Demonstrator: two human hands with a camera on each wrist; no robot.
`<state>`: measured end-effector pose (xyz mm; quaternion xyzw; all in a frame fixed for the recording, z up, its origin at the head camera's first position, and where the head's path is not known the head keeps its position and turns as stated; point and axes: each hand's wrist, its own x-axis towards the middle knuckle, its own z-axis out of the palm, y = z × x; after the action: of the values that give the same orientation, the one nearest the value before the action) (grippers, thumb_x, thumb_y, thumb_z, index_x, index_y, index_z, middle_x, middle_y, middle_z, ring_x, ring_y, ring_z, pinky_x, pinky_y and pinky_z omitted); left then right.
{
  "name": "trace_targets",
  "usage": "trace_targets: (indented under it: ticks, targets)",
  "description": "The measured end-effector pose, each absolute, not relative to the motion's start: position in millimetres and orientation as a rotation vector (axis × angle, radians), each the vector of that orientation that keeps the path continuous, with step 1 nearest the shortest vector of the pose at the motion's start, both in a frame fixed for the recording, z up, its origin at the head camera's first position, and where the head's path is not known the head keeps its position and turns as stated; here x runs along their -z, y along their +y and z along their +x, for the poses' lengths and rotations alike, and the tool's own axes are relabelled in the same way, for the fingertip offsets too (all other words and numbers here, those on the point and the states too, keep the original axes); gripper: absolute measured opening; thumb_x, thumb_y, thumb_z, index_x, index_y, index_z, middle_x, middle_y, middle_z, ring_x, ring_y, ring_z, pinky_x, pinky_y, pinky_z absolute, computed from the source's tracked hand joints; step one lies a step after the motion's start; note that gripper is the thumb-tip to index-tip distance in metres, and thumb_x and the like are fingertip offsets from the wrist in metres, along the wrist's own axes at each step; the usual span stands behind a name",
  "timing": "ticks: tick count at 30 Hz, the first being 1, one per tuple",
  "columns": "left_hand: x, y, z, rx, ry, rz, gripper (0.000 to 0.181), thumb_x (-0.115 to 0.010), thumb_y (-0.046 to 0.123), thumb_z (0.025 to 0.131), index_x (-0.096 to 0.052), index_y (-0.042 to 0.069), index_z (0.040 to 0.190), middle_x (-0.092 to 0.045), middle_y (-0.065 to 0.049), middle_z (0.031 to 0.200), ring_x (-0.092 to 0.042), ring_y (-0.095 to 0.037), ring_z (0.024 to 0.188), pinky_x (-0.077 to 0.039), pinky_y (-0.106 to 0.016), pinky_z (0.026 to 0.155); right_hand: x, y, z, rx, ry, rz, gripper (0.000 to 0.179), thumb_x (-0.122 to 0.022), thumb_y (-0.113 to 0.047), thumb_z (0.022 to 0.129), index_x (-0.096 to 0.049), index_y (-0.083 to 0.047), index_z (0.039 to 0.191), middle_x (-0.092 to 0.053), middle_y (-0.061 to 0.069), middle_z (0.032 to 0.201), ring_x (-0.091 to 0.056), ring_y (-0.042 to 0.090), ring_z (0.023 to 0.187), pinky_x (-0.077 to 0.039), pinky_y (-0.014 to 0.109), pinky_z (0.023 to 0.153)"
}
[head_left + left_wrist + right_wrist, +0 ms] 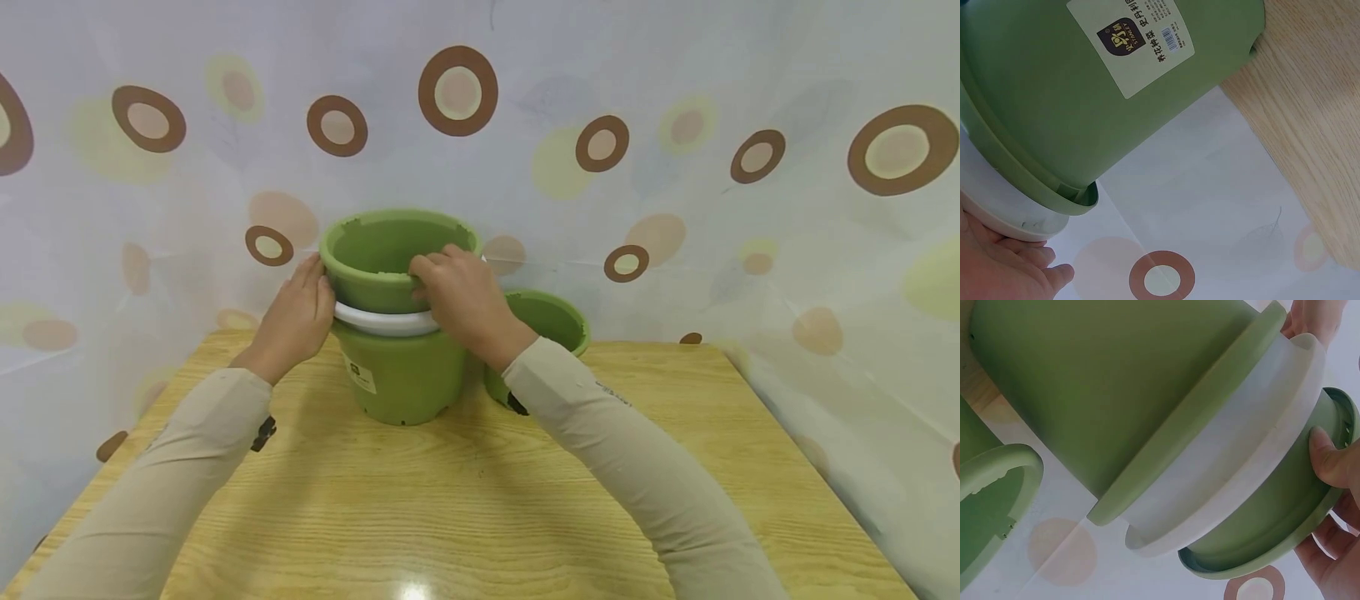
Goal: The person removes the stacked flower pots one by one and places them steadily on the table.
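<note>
A nested stack of flower pots stands at the back of the table in the head view. At its bottom is a green pot with a pale label, also seen close up in the left wrist view. A white pot sits inside it, its rim showing. The upper green pot is set in the white one. My right hand grips the upper green pot's rim, thumb on the outer wall and fingers over the edge. My left hand rests against the stack's left side, fingers extended, touching the white rim.
Another green pot stands just right of the stack, partly behind my right forearm. The wooden table ends close behind the pots, where a patterned sheet hangs.
</note>
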<state>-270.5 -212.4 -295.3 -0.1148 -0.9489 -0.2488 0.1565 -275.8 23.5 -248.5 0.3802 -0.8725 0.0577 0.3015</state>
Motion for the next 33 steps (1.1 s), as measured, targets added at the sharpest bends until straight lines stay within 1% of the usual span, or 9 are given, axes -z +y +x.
trace_targets:
  ticks: [8, 14, 20, 33]
  targets:
    - [296, -213, -271, 0.702, -2.715, -0.326, 0.061, -0.006, 0.028, 0.102, -0.016, -0.011, 0.148, -0.013, -0.027, 0.156, -0.010, -0.043, 0.144, -0.012, -0.059, 0.115, 248, 25, -274, -0.143, -2.286, 1.005, 0.016, -0.068, -0.024, 0.089, -0.070, -0.010, 0.097, -0.073, 0.001, 0.095, -0.060, 0.019, 0.079, -0.052, 0.028, 0.065]
    - [297, -214, -271, 0.722, -2.709, -0.330, 0.060, -0.007, 0.028, 0.103, -0.017, -0.010, 0.148, -0.013, -0.026, 0.157, -0.010, -0.043, 0.144, -0.012, -0.060, 0.115, 244, 28, -274, -0.197, -2.273, 1.036, 0.017, -0.071, -0.021, 0.087, -0.069, -0.008, 0.097, -0.073, 0.003, 0.093, -0.059, 0.020, 0.077, -0.050, 0.028, 0.068]
    - [297, -213, -272, 0.725, -2.706, -0.327, 0.061, -0.007, 0.028, 0.103, -0.019, -0.010, 0.148, -0.013, -0.026, 0.157, -0.010, -0.043, 0.144, -0.012, -0.059, 0.115, 242, 31, -275, -0.247, -2.249, 1.054, 0.019, -0.073, -0.018, 0.085, -0.069, -0.007, 0.099, -0.073, 0.003, 0.096, -0.059, 0.021, 0.080, -0.050, 0.028, 0.072]
    - [297, -213, -272, 0.705, -2.689, -0.328, 0.061, -0.007, 0.028, 0.103, -0.021, -0.012, 0.147, -0.016, -0.026, 0.156, -0.010, -0.042, 0.144, -0.014, -0.061, 0.114, 238, 31, -276, -0.272, -2.129, 1.074, 0.014, -0.076, -0.014, 0.082, -0.069, -0.006, 0.092, -0.073, 0.004, 0.090, -0.058, 0.022, 0.075, -0.050, 0.029, 0.068]
